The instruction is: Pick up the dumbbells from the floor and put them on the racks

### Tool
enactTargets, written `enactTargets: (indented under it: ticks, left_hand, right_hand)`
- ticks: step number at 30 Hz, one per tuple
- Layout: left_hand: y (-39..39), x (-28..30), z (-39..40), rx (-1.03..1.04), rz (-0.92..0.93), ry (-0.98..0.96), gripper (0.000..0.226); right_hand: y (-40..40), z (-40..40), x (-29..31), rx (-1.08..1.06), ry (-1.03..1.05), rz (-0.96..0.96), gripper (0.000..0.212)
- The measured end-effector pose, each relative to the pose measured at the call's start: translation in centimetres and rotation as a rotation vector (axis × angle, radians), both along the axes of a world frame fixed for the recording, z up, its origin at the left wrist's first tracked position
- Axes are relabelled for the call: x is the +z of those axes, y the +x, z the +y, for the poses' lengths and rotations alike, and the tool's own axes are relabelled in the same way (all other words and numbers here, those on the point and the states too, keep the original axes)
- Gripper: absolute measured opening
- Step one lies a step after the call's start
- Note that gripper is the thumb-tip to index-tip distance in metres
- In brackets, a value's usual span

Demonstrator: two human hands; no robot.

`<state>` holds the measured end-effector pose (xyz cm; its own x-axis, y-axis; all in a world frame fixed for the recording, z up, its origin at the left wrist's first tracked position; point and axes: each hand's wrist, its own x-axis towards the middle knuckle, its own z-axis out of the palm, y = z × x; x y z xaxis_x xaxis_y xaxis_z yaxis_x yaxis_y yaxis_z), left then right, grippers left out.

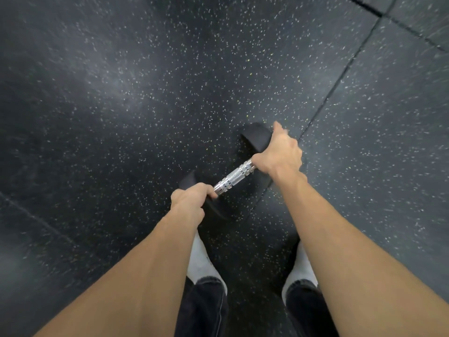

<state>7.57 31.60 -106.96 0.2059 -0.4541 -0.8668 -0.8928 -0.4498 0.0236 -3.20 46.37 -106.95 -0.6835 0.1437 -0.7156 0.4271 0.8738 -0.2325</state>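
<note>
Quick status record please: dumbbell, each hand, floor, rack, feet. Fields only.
dumbbell: black heads, knurled chrome handle, lying diagonally in front of the feet; lifted or resting, cannot tell
left hand: grips the near end of the handle at the near head
right hand: grips the far end of the handle, against the far head
floor: dark speckled rubber tiles with seams
rack: not in view
feet: white socks, dark trousers
</note>
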Motion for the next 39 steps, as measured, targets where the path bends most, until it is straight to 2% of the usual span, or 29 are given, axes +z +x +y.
enactTargets:
  ticks: [1, 2, 3, 5, 10, 15, 18, 20, 23, 25, 28, 31, 33, 36, 39]
  left_hand:
    - [0.0, 0.3, 0.2, -0.005, -0.010, 0.003, 0.075]
    - [0.0, 0.7, 0.5, -0.021, -0.010, 0.000, 0.076]
    - [0.1, 1.0, 0.7, -0.050, -0.003, -0.006, 0.079]
    - [0.2, 2.0, 1.0, -0.109, 0.017, -0.045, 0.083]
    - [0.7, 7.1, 0.1, -0.335, 0.077, -0.172, 0.074]
    - [2.9, 15.7, -2.5, -0.322, 0.130, -0.202, 0.062]
    - [5.1, 22.2, -5.0, -0.258, 0.169, -0.233, 0.064]
    - [7.1, 27.1, -7.2, -0.225, 0.185, -0.279, 0.073]
    - [10.3, 36.1, -11.2, -0.167, 0.223, -0.295, 0.090]
    - [13.1, 42.9, -14.3, -0.127, 0.237, -0.328, 0.093]
    - [18.5, 53.4, -19.2, -0.086, 0.263, -0.371, 0.085]
    - [24.5, 62.6, -24.3, -0.051, 0.251, -0.440, 0.062]
    - [29.0, 68.2, -26.8, -0.003, 0.231, -0.500, 0.059]
    - [36.2, 74.0, -30.2, 0.058, 0.191, -0.586, 0.062]
    - [43.0, 78.9, -34.7, 0.166, 0.181, -0.664, 0.054]
  right_hand:
    - [-0.2, 0.3, 0.4, 0.006, -0.014, -0.002, 0.058]
    - [-0.3, 0.6, 0.8, 0.019, -0.021, -0.009, 0.045]
    - [-0.2, 1.1, 1.2, 0.028, -0.030, -0.022, 0.043]
    - [0.3, 2.0, 2.2, 0.026, -0.045, -0.027, 0.048]
    - [2.9, 3.1, 6.4, -0.012, -0.064, 0.059, 0.048]
    - [3.6, 1.1, 14.9, 0.108, -0.069, 0.107, 0.051]
    - [3.8, -2.6, 22.0, 0.224, -0.095, 0.170, 0.047]
    - [4.5, -5.6, 27.5, 0.329, -0.091, 0.222, 0.043]
    - [5.5, -11.3, 36.9, 0.490, -0.076, 0.254, 0.043]
    - [6.9, -15.3, 43.5, 0.612, -0.059, 0.274, 0.045]
    - [11.3, -21.6, 53.0, 0.720, -0.092, 0.270, 0.043]
    - [16.3, -27.6, 61.5, 0.782, -0.169, 0.274, 0.038]
    - [20.1, -31.2, 66.5, 0.822, -0.239, 0.253, 0.036]
    - [25.9, -36.5, 71.7, 0.947, -0.283, 0.248, 0.033]
    - [31.5, -43.5, 76.7, 1.042, -0.374, 0.288, 0.036]
